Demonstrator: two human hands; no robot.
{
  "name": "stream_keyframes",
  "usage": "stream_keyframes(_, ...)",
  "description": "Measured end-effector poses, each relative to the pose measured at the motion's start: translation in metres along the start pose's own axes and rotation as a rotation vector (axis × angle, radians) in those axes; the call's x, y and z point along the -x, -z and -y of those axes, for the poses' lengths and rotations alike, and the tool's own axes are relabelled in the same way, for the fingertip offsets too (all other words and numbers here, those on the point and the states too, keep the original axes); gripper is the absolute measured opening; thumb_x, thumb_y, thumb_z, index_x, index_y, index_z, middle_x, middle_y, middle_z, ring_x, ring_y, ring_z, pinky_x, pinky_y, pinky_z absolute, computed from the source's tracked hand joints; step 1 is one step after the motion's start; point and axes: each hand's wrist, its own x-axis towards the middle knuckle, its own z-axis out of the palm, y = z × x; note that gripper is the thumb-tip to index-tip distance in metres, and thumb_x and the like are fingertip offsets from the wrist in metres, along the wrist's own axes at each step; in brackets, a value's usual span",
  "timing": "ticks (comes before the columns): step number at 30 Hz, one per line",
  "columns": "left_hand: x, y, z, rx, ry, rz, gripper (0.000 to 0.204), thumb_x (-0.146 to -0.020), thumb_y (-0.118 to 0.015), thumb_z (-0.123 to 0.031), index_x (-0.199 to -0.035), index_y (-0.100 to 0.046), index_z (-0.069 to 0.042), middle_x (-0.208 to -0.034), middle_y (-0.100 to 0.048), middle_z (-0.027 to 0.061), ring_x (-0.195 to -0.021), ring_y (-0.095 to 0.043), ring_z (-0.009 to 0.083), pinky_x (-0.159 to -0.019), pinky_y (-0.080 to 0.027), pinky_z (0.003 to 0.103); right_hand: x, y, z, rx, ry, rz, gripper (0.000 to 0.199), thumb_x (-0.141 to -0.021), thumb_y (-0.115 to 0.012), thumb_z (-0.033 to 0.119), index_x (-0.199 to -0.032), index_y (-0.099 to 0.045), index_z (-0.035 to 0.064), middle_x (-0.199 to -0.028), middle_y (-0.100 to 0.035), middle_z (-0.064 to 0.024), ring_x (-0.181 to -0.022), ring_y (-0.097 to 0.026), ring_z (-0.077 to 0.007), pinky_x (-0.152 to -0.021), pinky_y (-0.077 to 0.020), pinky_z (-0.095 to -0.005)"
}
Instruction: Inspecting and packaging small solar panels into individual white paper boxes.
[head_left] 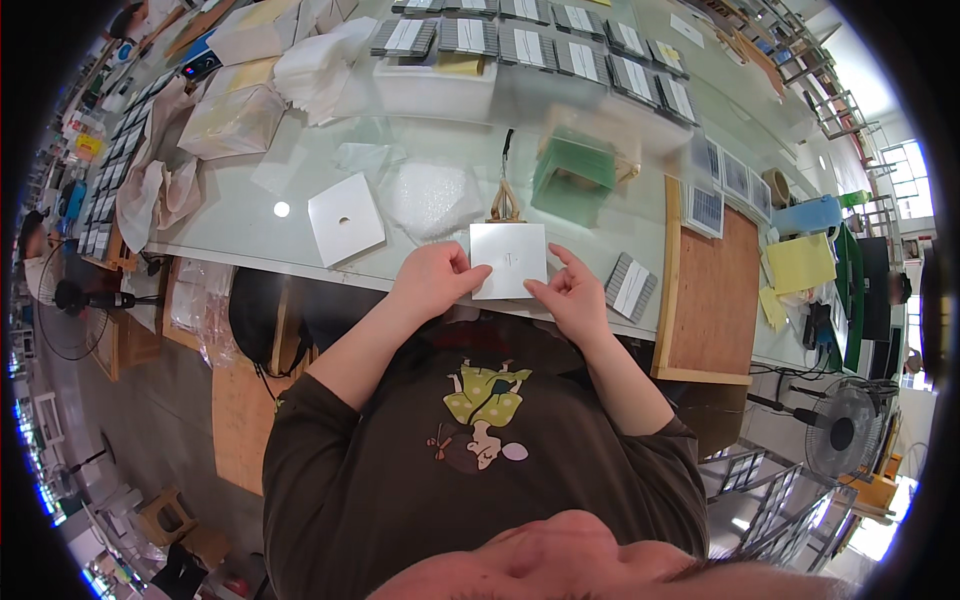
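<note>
Small grey packs with white labels (pixel 560 45) lie in rows along the far edge of the tabletop (pixel 250 215). One more grey pack (pixel 630 286) lies at the near edge. Plastic-wrapped pale bundles (pixel 232 118) sit far left, beside a clear plastic box (pixel 435 88).

A pale glass-topped table (pixel 250 215) carries a white square card (pixel 345 218) with a hole, a bubble-wrap piece (pixel 432 198), a green box (pixel 573 172), a white tray (pixel 435 90) and rows of grey packs (pixel 560 50).
</note>
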Motion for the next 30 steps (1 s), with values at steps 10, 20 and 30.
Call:
stream_keyframes(10, -0.002, 0.023, -0.003, -0.484, -0.976, -0.177, 0.023, -0.072, -0.066, -0.009, -0.095, -0.064, -0.008, -0.107, -0.061, 0.0071, -0.110, -0.053, 0.0325, -0.088, -0.045, 0.041, -0.006, 0.033, 0.016, 0.915, 1.117, 0.104, 0.047, -0.064, -0.074, 0.007, -0.109, -0.062, 0.0042, -0.110, -0.059, -0.0099, -0.087, -0.059, -0.0256, -0.068, -0.0504, -0.0350)
stream_keyframes(20, -0.026, 0.012, -0.026, 0.047, -0.326, -0.213, 0.031, -0.077, -0.074, -0.022, -0.098, -0.062, -0.002, -0.090, -0.062, 0.0102, -0.074, -0.061, 0.0239, -0.065, -0.049, 0.033, 0.008, -0.012, -0.008, -0.205, 0.253, -0.080, 0.044, -0.086, -0.062, 0.001, -0.128, -0.049, -0.0006, -0.072, -0.058, -0.0011, -0.062, -0.052, -0.0059, -0.054, -0.0413, -0.0212)
stream_keyframes(30, -0.019, 0.004, 0.015, -0.142, -0.362, -0.516, 0.031, -0.087, -0.064, -0.031, -0.093, -0.060, -0.001, -0.082, -0.061, 0.0088, -0.065, -0.060, 0.0168, -0.059, -0.046, 0.030, 0.008, -0.015, -0.023, -0.213, 0.107, -0.076, 0.052, -0.089, -0.063, 0.009, -0.135, -0.040, -0.0018, -0.068, -0.054, 0.0017, -0.061, -0.047, -0.0029, -0.055, -0.0392, -0.0186)
